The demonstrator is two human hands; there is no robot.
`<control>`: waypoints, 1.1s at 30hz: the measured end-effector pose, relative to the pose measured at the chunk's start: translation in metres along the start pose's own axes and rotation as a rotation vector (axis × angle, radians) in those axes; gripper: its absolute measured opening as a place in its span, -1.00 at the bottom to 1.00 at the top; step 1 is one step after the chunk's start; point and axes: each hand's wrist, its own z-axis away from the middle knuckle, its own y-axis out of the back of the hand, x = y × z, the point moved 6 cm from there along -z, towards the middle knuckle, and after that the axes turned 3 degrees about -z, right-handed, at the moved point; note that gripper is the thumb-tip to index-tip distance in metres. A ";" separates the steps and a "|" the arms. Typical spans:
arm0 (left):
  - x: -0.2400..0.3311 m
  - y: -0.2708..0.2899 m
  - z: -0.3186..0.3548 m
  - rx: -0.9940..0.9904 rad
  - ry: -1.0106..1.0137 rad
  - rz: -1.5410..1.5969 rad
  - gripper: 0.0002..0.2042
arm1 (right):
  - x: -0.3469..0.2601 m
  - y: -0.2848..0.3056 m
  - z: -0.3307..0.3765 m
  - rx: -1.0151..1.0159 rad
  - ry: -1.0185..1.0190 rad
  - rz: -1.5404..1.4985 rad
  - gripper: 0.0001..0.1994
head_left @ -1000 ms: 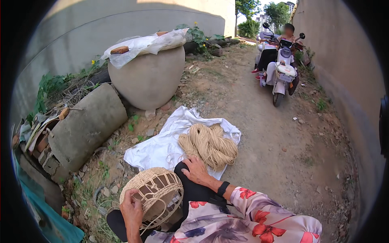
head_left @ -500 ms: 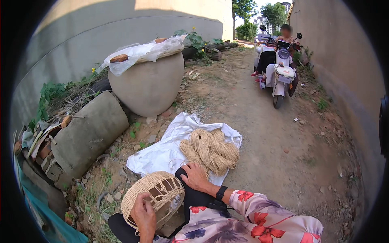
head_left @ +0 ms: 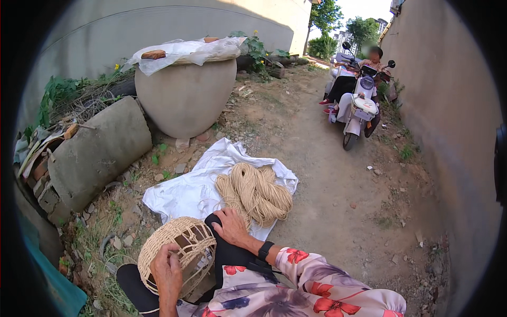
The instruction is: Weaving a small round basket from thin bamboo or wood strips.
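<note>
A round, half-woven basket [head_left: 158, 238] of pale straw-coloured cord sits in my lap, tilted, with an open net of strands on its right side. A dark brown form shows through that net. My left hand [head_left: 168, 269] is at the front of the basket, fingers bent and closed on its weave; exactly which strand they grip is hidden. On the black cloth over my knee lies my right hand [head_left: 232, 227], open, its fingers stretched out beside the basket. Just beyond it, hanks of the same cord [head_left: 256, 195] rest on a white sheet [head_left: 179, 193].
A big clay vat [head_left: 185, 98] covered with plastic stands ahead on the left, near a concrete pipe piece [head_left: 100, 158] and rubble. A person on a white electric scooter [head_left: 356, 113] is farther up the dirt lane [head_left: 322, 169]. A wall [head_left: 443, 79] runs along the right.
The view has swung slightly, so the surroundings sit farther left. My right hand stays on the knee and my left hand stays at the basket, with little visible change.
</note>
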 end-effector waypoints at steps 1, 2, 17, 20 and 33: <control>-0.003 0.001 0.000 0.002 0.004 0.000 -0.82 | -0.002 -0.001 -0.002 0.023 0.008 -0.010 -0.59; -0.007 0.001 0.000 -0.004 0.019 0.039 -0.83 | -0.002 -0.001 -0.001 0.020 0.010 -0.011 -0.59; 0.011 -0.009 -0.007 -0.145 0.018 0.027 -0.87 | 0.036 0.019 0.006 0.118 -0.066 -0.088 -0.58; 0.012 -0.013 -0.007 -0.144 -0.027 0.023 -0.88 | 0.028 0.014 0.009 0.080 -0.069 -0.065 -0.58; -0.006 -0.005 -0.007 -0.054 0.048 -0.037 -0.88 | 0.000 -0.008 0.000 0.049 0.017 -0.023 -0.57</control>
